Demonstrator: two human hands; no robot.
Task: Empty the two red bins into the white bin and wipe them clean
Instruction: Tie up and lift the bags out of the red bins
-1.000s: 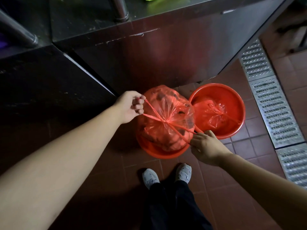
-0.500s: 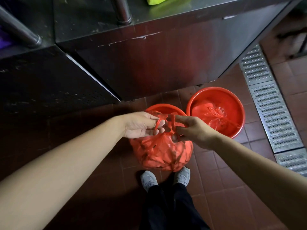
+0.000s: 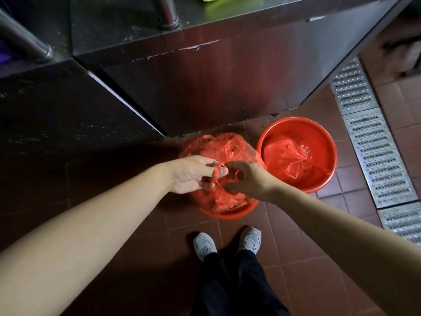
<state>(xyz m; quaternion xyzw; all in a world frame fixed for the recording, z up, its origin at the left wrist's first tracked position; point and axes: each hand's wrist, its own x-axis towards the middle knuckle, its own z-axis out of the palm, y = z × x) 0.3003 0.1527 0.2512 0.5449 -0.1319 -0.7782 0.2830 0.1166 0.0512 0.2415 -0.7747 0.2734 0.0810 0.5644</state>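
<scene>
Head view: at the centre of the frame the left hand and the right hand meet over the near red bin, each pinching the thin red handles of the full bag that sits in it; the strands loop between the fingers, so a knot seems to be under way. To the right of centre, the second red bin stands just beside the first on the tiled floor, with a smaller bag lying inside, its neck already tied.

Judged from this, the task is at an early stage: both bags sit in their bins, nothing is emptied, and no wiping has begun. The white bin is not in view. A steel counter fills the upper frame, and a drain grate runs down the right edge.
</scene>
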